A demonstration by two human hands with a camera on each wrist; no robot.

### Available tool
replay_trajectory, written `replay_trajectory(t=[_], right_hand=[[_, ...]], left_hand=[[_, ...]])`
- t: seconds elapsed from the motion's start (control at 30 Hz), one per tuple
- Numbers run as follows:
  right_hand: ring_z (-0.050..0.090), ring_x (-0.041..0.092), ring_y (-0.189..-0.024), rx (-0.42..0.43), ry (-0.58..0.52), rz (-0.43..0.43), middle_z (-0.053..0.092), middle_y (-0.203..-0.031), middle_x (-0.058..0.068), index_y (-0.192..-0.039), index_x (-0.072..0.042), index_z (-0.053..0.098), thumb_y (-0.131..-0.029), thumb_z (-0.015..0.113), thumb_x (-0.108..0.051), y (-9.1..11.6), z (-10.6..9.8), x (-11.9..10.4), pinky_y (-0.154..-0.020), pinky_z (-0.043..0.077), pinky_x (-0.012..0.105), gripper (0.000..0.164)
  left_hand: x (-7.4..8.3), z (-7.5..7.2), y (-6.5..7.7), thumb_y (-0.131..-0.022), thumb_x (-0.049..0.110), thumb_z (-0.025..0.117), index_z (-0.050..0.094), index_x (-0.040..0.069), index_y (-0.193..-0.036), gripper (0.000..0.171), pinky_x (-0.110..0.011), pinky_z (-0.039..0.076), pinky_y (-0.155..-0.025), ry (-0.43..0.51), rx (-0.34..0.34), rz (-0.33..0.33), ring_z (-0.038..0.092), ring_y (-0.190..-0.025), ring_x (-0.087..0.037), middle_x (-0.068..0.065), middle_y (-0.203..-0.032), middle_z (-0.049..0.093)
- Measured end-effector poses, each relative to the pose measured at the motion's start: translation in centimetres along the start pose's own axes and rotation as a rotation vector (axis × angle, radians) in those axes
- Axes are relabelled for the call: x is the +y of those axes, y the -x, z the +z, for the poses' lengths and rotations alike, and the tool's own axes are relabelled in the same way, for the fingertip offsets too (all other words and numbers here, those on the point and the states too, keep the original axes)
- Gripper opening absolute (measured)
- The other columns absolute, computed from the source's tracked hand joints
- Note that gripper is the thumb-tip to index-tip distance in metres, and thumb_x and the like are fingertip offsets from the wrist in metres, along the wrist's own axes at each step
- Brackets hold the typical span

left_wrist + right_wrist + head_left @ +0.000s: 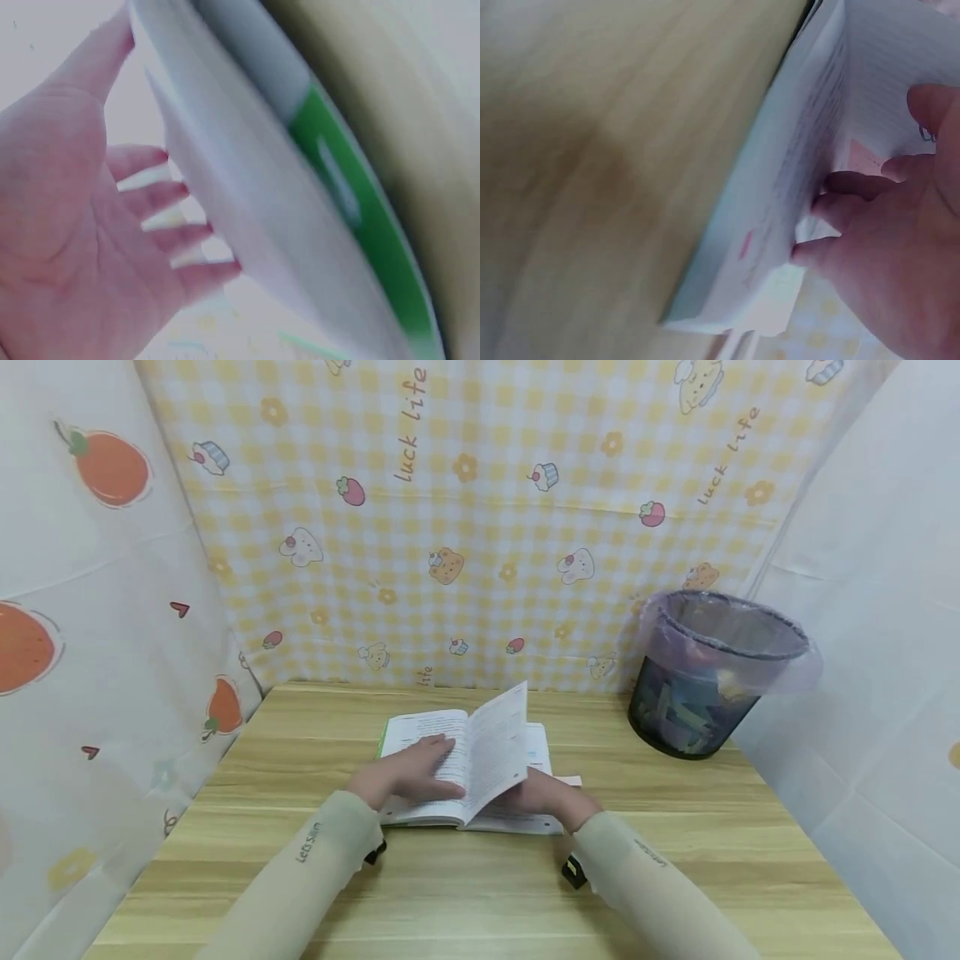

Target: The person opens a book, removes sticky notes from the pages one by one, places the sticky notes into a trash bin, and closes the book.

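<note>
An open book lies on the wooden table, one page of it standing raised near the middle. My left hand rests on the left-hand page with its fingers spread; in the left wrist view its fingertips touch the paper near a green cover edge. Partly hidden behind the raised page, my right hand reaches over the right-hand side. In the right wrist view, that hand's fingers touch the printed lower page and its thumb lies against the raised page.
A white flat piece sticks out from the book's right side. At the table's back right stands a dark bin with a purple liner, holding several things. Patterned cloth hangs behind the table, with white cloth on both sides.
</note>
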State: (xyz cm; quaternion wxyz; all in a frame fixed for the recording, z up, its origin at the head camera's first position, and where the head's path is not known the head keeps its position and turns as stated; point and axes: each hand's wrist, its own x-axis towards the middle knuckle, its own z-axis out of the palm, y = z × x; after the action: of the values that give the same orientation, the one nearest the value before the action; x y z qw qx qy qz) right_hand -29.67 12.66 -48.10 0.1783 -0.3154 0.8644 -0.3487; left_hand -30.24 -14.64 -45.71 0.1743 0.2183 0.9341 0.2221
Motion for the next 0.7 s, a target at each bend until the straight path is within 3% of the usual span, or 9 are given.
replay_trajectory(t=[0.07,0.17,0.23,0.4,0.53,0.63,0.7], right_hand=[[0.043,0.04,-0.16,0.004,0.039,0.077,0.046,-0.172,0.019,-0.17,-0.013,0.038,-0.118,0.046,-0.034,-0.5,0.2,-0.5,-0.133,0.034,0.06,0.057],[0.038,0.034,-0.165,-0.012,0.106,0.163,0.036,-0.179,0.01,-0.178,-0.029,0.021,-0.116,0.041,-0.056,-1.2,0.4,-1.3,-0.135,0.032,0.057,0.07],[0.028,0.034,-0.169,-0.027,0.125,0.203,0.027,-0.183,0.007,-0.178,-0.037,0.01,-0.114,0.04,-0.064,-1.5,0.6,-1.8,-0.137,0.023,0.063,0.076],[0.021,0.043,-0.17,-0.038,0.235,0.245,0.029,-0.181,0.016,-0.176,-0.045,0.013,-0.111,0.041,-0.07,-1.9,1.4,-3.0,-0.133,0.01,0.078,0.076],[0.028,0.045,-0.168,-0.038,0.364,0.27,0.038,-0.176,0.022,-0.175,-0.047,0.02,-0.108,0.043,-0.074,-2.2,2.0,-4.1,-0.131,0.013,0.081,0.076],[0.035,0.046,-0.165,-0.022,0.449,0.289,0.049,-0.17,0.019,-0.174,-0.048,0.025,-0.107,0.045,-0.076,-2.4,2.3,-4.9,-0.129,0.013,0.084,0.075],[0.038,0.047,-0.163,-0.013,0.491,0.302,0.055,-0.166,0.017,-0.173,-0.048,0.028,-0.106,0.045,-0.077,-2.6,2.5,-5.2,-0.128,0.013,0.085,0.075]], left_hand=[[-1.0,-0.5,0.7,-0.097,0.057,0.079,0.031,0.0,-0.171,0.105,-0.06,0.022,-0.138,0.027,0.01,0.018,0.02,-0.169,-0.047,-0.027,-0.181,0.023],[-2.4,-1.1,1.9,-0.093,0.05,0.085,0.031,-0.004,-0.17,0.108,-0.063,0.022,-0.137,0.078,0.023,0.011,0.021,-0.168,-0.05,-0.031,-0.179,0.021],[-3.1,-1.4,2.6,-0.091,0.047,0.089,0.029,-0.006,-0.17,0.112,-0.067,0.021,-0.136,0.106,0.026,-0.002,0.019,-0.167,-0.053,-0.033,-0.179,0.018],[-4.9,-2.1,3.8,-0.086,0.038,0.094,0.024,-0.004,-0.172,0.119,-0.075,0.023,-0.131,0.126,0.041,-0.066,0.02,-0.163,-0.06,-0.038,-0.177,0.015],[-6.5,-2.5,4.2,-0.088,0.029,0.091,0.024,-0.002,-0.172,0.112,-0.077,0.029,-0.128,0.081,0.045,-0.116,0.027,-0.159,-0.064,-0.043,-0.173,0.02],[-7.3,-3.0,4.6,-0.089,0.022,0.089,0.025,-0.005,-0.171,0.108,-0.075,0.028,-0.129,0.044,0.037,-0.116,0.027,-0.159,-0.062,-0.042,-0.172,0.025],[-7.4,-3.5,4.7,-0.091,0.017,0.085,0.027,-0.01,-0.169,0.1,-0.075,0.03,-0.128,0.015,0.068,-0.089,0.031,-0.157,-0.062,-0.043,-0.169,0.031]])
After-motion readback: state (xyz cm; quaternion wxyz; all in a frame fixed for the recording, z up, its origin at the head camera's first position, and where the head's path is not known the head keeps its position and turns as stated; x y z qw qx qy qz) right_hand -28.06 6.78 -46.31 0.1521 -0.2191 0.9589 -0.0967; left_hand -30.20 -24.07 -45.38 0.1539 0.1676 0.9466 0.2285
